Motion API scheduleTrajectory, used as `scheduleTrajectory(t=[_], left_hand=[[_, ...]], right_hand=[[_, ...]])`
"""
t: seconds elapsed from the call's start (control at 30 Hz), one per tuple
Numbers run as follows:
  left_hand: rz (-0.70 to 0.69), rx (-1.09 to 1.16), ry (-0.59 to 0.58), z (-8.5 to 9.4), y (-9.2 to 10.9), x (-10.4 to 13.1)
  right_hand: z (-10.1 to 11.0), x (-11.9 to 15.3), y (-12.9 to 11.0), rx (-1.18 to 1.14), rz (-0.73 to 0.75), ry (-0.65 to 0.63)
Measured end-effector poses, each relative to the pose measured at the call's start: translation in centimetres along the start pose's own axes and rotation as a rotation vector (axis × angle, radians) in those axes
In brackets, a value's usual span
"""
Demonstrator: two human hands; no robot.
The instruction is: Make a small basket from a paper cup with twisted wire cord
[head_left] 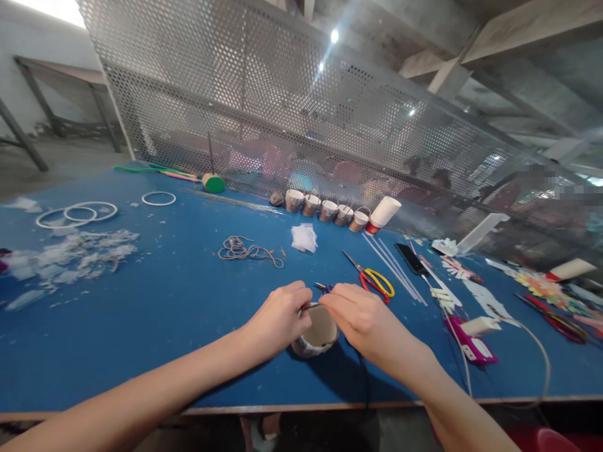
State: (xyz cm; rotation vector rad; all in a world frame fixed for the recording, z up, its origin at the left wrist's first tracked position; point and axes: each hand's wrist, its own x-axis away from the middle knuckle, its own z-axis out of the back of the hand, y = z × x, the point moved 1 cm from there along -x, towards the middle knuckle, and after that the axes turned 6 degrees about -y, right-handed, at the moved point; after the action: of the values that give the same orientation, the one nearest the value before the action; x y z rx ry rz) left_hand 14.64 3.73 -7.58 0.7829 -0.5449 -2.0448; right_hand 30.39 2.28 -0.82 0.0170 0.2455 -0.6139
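A cup [316, 336] with a pale inside and a darker, rough outside stands upright near the table's front edge. Over its left rim, my left hand [286, 316] is closed in a pinch on the end of a thin dark strip that spans the cup's far rim. My right hand [360, 314] is closed above the right rim, near the strip's other end. A blue tool with a metal tip [323, 287] sticks out beyond its fingers, and a dark cord hangs below that hand. The inner fingers are partly hidden.
Scissors [377, 282], white strips [396, 269] and a phone [411, 258] lie to the right. Ahead are a coiled cord [245, 250], white sheets [304, 238] and a row of cups [328, 211] before a perforated metal screen [264, 81]. White rings [89, 215] lie left.
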Motion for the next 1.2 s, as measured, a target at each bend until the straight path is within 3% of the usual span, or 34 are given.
scheduleTrajectory(t=[0.17, 0.27, 0.47, 0.53, 0.67, 0.9, 1.2], left_hand=[[0.069, -0.048, 0.033, 0.2, 0.2, 0.2], [0.105, -0.077, 0.037, 0.3, 0.3, 0.4], [0.109, -0.078, 0.026, 0.4, 0.5, 0.5], [0.109, -0.06, 0.022, 0.6, 0.7, 0.6], [0.135, -0.001, 0.0, 1.1, 0.8, 0.9], [0.211, 0.082, -0.003, 2.0, 0.8, 1.8], [0.224, 0.213, -0.052, 2.5, 0.7, 2.5]], right_hand=[[0.4, 0.8, 1.1, -0.322, -0.255, 0.235], [-0.6, 2.5, 1.4, -0.476, -0.412, 0.341], [-5.1, 5.4, -0.6, -0.673, -0.617, 0.059], [-6.4, 5.3, -1.1, -0.713, -0.671, 0.041], [-7.1, 4.4, -0.5, -0.824, -0.636, 0.083], [-6.3, 3.4, 1.9, -1.0, -0.399, 0.029], [-5.8, 3.1, 2.8, -1.032, -0.343, 0.007]])
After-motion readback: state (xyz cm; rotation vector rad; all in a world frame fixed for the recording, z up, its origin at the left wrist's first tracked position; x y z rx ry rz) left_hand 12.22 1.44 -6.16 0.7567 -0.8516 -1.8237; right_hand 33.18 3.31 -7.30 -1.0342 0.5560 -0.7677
